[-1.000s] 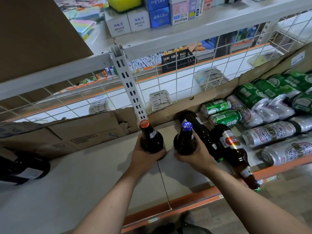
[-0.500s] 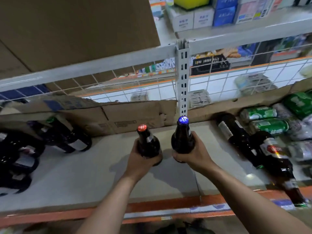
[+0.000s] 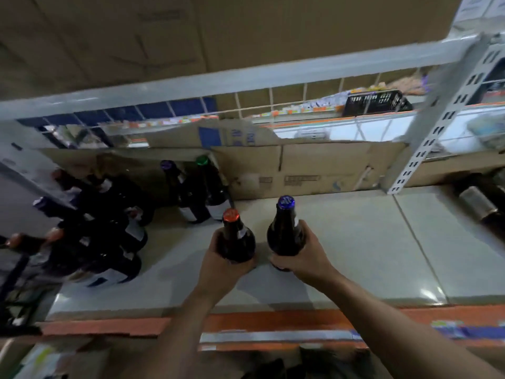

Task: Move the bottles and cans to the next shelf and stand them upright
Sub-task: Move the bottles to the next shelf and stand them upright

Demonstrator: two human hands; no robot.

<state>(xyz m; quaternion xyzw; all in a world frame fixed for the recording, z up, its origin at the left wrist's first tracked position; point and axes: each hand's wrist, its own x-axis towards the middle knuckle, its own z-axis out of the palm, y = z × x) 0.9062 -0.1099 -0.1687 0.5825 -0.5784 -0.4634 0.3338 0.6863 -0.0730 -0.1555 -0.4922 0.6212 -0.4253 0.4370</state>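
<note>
Several dark standing bottles (image 3: 191, 201) are already placed at left. The left hand (image 3: 218, 265) grips a red-capped dark glass bottle (image 3: 237, 240), the right hand (image 3: 304, 258) a blue-capped bottle (image 3: 285, 231); a lying dark bottle (image 3: 478, 201) still waits at right.

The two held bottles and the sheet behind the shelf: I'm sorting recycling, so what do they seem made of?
Red-capped bottle and blue-capped bottle: probably dark glass, glossy, given the faint sheen; the caps look like painted metal. Backing sheet: matte brown cardboard, creased, with a torn top edge.
</note>
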